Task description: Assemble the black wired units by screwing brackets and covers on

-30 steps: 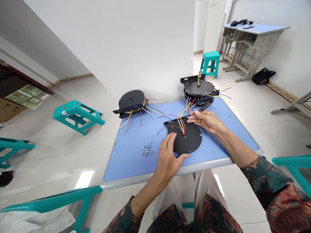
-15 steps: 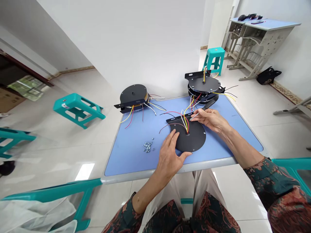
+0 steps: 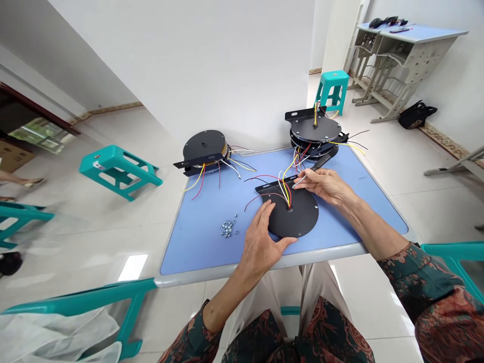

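A black round metal plate (image 3: pixel 298 218) with a slotted flange lies flat on the blue tabletop. Red, yellow, white and black wires (image 3: pixel 286 194) rise from its centre hole. My left hand (image 3: pixel 260 233) grips its left and near edge, fingertips on top and thumb along the front rim. In my right hand (image 3: pixel 327 185) is a screwdriver (image 3: pixel 321 162), held slanted by its shaft. Its tip points down at the plate near the flange; a fastener under it is too small to make out. Left of my left hand sits a small heap of silvery screws (image 3: pixel 227 229).
Similar wired disc units stand stacked at the table's back left (image 3: pixel 204 146) and back right (image 3: pixel 315 128). The wall (image 3: pixel 189 65) rises behind the table (image 3: pixel 196 217). Green stools (image 3: pixel 119 166) stand around. At the far left, a person's foot (image 3: pixel 34 181) shows.
My view has shifted slightly, so the table's things sit a little further left. Both hands keep their hold. A person's foot has come into view at the far left.
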The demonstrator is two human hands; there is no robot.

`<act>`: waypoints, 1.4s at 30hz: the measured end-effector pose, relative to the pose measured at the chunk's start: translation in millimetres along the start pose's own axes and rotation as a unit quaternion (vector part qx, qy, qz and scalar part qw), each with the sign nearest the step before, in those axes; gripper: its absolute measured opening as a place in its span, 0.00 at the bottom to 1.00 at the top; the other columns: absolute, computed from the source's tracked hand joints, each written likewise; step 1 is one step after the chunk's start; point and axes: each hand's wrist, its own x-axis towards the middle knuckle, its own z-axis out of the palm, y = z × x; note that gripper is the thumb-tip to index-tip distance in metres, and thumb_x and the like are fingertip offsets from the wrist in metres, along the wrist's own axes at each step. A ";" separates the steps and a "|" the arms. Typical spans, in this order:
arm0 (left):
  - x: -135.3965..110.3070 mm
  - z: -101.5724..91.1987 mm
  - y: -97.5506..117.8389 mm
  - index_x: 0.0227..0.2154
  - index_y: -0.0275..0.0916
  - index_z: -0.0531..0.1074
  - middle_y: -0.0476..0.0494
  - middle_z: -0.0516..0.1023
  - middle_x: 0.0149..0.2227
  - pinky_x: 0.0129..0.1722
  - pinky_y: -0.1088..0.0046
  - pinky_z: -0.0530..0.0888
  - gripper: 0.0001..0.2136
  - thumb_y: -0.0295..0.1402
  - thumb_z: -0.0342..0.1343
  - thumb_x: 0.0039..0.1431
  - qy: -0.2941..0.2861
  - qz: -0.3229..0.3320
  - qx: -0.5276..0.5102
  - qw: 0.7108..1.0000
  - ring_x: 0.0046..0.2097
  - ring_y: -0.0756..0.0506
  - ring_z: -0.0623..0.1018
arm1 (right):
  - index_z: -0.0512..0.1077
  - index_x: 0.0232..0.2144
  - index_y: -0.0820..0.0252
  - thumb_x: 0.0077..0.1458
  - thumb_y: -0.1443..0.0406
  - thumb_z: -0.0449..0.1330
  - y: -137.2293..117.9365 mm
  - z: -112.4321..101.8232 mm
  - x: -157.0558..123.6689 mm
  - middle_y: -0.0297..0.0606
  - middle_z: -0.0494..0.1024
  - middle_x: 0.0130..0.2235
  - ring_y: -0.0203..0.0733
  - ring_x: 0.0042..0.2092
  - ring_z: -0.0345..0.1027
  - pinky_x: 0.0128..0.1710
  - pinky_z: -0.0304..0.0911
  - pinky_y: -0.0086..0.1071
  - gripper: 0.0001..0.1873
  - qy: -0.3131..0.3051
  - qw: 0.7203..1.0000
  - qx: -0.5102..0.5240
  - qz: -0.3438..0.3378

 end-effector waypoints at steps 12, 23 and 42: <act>1.8 -3.6 2.8 0.61 0.44 0.65 0.36 0.72 0.61 0.63 0.52 0.71 0.38 0.37 0.73 0.47 0.000 0.023 -0.004 1.000 0.62 0.35 0.72 | 0.78 0.27 0.62 0.43 0.53 0.76 -0.7 2.4 -1.7 0.43 0.84 0.34 0.46 0.38 0.81 0.54 0.72 0.43 0.19 -0.002 1.000 0.004 -0.004; 0.4 -0.3 -2.2 0.52 0.47 0.77 0.39 0.72 0.63 0.66 0.47 0.66 0.26 0.39 0.73 0.49 -0.013 0.056 0.005 0.998 0.61 0.36 0.75 | 0.79 0.28 0.63 0.48 0.54 0.74 -1.1 2.6 -1.7 0.45 0.84 0.33 0.47 0.38 0.81 0.54 0.72 0.43 0.17 0.001 1.000 -0.004 0.001; 1.4 7.2 -4.0 0.50 0.44 0.79 0.40 0.76 0.58 0.62 0.46 0.72 0.25 0.37 0.74 0.46 0.028 0.076 0.029 0.996 0.58 0.33 0.77 | 0.79 0.30 0.61 0.46 0.50 0.73 -21.9 18.0 -34.5 0.41 0.83 0.32 0.45 0.35 0.78 0.47 0.73 0.44 0.21 0.068 0.982 -0.126 -0.121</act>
